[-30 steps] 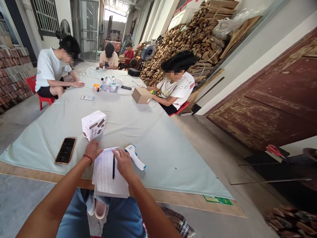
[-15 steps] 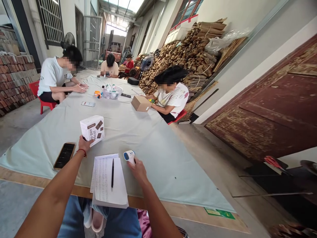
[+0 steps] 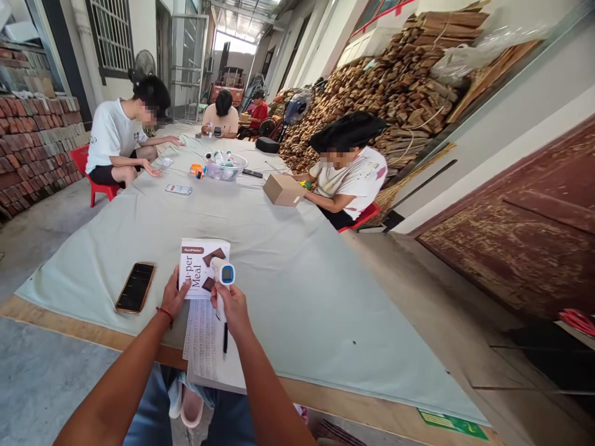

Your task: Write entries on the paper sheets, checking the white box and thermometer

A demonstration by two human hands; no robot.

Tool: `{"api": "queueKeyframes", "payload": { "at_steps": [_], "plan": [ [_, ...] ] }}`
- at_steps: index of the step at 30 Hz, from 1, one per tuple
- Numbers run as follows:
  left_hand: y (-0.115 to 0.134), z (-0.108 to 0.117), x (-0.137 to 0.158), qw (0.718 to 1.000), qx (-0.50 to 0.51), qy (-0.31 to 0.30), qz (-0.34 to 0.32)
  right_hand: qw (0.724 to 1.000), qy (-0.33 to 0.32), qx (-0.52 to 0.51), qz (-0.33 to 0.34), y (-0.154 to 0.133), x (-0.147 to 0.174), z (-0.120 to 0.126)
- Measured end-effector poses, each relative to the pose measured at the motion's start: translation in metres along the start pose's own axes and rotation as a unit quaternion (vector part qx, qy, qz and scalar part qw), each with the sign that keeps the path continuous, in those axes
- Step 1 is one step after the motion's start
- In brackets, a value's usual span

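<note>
My left hand (image 3: pixel 175 293) grips the lower left side of a white box (image 3: pixel 191 255) printed with brown squares and the words "NutriMotion" and "Meal". Wrapped around the handle of a white and blue infrared thermometer (image 3: pixel 225 273) is my right hand (image 3: pixel 235 308). The thermometer is in front of the box's right side, with its small screen facing me; whether it touches the box I cannot tell. Beneath both hands lies a stack of written paper (image 3: pixel 201 347) at the table's near edge. A black pen (image 3: pixel 225 339) rests on it, partly hidden by my right hand.
A dark phone (image 3: pixel 136 287) lies left of my left hand on the cloth-covered table (image 3: pixel 297 291). Farther back are a lighter phone (image 3: pixel 179 189), a clear basin (image 3: pixel 224 168) of bottles, an orange object (image 3: pixel 197 170) and a cardboard box (image 3: pixel 283 189). Several people sit around the table.
The white box has moved right and turned its printed front toward me. My right hand has lifted the thermometer up and left to the box. The person at left has spread their hands apart.
</note>
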State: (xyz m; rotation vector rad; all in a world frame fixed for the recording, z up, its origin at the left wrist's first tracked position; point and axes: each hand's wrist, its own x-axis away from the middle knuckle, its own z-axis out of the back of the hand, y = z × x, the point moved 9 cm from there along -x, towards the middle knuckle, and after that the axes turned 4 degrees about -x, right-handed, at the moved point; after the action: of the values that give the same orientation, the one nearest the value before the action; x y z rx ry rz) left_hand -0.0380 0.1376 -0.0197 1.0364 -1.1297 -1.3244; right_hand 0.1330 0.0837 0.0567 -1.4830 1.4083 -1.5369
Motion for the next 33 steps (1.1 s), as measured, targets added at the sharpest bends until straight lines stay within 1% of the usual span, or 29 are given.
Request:
{"api": "queueKeyframes", "payload": {
  "at_steps": [4,8,13,18,23,29,33],
  "plan": [
    [-0.004,-0.003,-0.001,1.000,-0.020,-0.004,-0.002,0.999,0.042,0.028,-0.005,0.007,-0.009,-0.005],
    [-0.006,-0.003,0.000,1.000,-0.027,0.005,0.001,0.997,0.059,0.053,0.008,0.007,-0.011,-0.005],
    [-0.004,-0.003,-0.001,1.000,-0.026,0.010,0.005,0.994,0.054,0.096,0.005,0.008,-0.014,-0.002],
    [-0.001,-0.003,-0.001,1.000,-0.016,0.007,0.006,0.995,0.047,0.083,-0.005,0.008,-0.016,-0.003],
    [0.000,-0.003,0.000,1.000,-0.004,0.008,0.014,0.995,0.047,0.092,-0.014,0.004,-0.012,-0.006],
    [0.007,-0.002,0.000,1.000,-0.010,0.003,-0.006,0.994,0.058,0.092,-0.005,0.004,-0.010,-0.005],
    [0.004,-0.005,-0.001,1.000,-0.005,-0.009,0.015,0.995,0.047,0.089,-0.008,0.005,-0.011,-0.007]
  ]
}}
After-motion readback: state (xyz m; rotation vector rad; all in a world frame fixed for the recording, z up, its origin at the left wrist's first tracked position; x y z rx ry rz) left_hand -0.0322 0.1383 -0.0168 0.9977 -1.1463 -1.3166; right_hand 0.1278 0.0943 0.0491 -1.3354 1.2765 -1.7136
